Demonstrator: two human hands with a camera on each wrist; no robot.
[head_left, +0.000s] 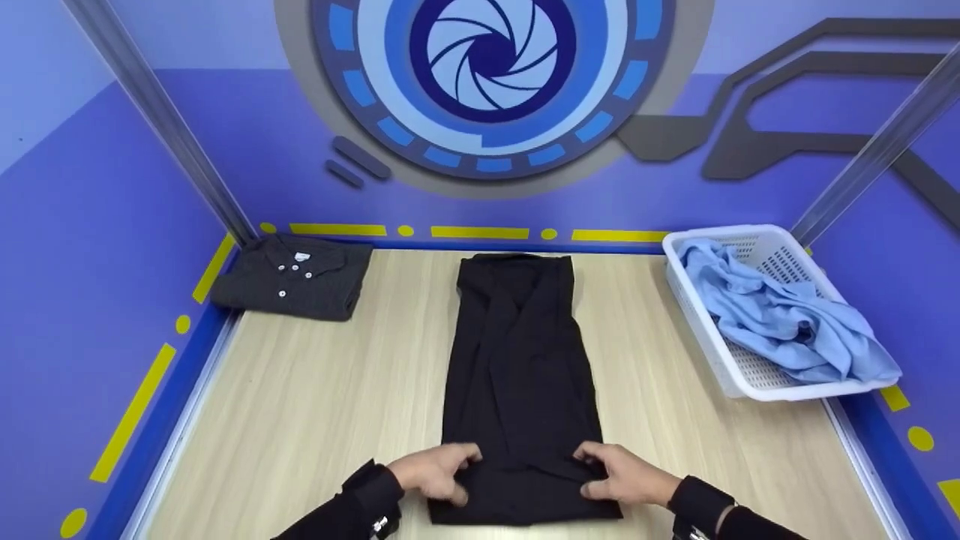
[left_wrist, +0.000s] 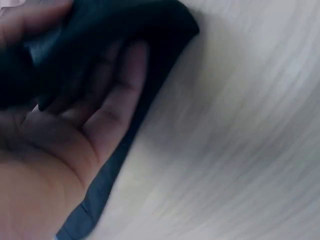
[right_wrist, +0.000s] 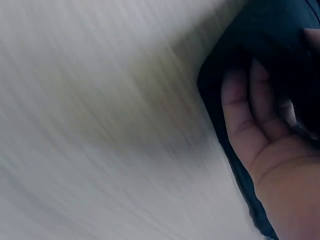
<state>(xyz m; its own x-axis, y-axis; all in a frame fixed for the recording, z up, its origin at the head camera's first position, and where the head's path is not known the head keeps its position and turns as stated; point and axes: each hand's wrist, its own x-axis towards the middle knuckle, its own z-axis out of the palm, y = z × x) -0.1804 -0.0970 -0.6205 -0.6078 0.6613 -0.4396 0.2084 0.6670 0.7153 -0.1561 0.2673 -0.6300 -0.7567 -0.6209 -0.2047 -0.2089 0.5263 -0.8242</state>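
Observation:
A black garment (head_left: 517, 390) lies lengthwise in a long narrow shape, its near end broad and close to me. My left hand (head_left: 439, 472) grips its left side near that end, thumb on top. In the left wrist view the fingers (left_wrist: 117, 100) of this hand reach in under a raised layer of black cloth. Opposite it, my right hand (head_left: 626, 474) holds the right side between thumb and fingers. Its fingers (right_wrist: 240, 110) are tucked beneath the dark fabric in the right wrist view, with their tips hidden.
A dark grey buttoned shirt (head_left: 315, 289) lies folded at the back left corner. On the right stands a white plastic basket (head_left: 720, 367) with a crumpled light blue garment (head_left: 787, 322) in it. Blue panels wall in the wooden tabletop (head_left: 315, 390) at the back and sides.

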